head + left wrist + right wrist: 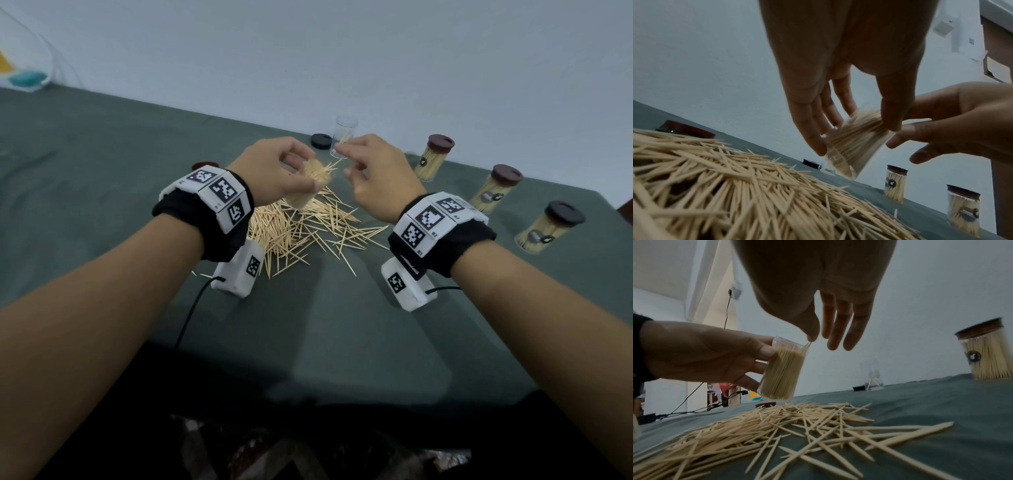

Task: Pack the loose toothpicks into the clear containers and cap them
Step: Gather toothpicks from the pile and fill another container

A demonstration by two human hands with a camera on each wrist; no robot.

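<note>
- A brown cap point(205, 165) is seen on the green-covered bench point(102, 171), far left, partly hidden behind the left wrist band.
- The left hand point(274, 168) is raised above the bench; its fingers point(764, 352) and thumb are curled round a clear container point(782, 369) packed full of toothpicks, uncapped and tilted.
- Below both hands, a heap of loose toothpicks point(301, 233) is spread on the bench.
- Behind the hands, a black cap point(321, 140) lies just beside a nearly empty clear container point(343, 135) standing upright, with a few toothpicks inside.
- The right hand point(376, 174) is held at the mouth of the held container; a toothpick seems pinched between thumb and forefinger, the other fingers point(840, 324) loosely extended.
- At the right, three filled, capped containers point(432, 157) are lined up, well apart from the heap.
</note>
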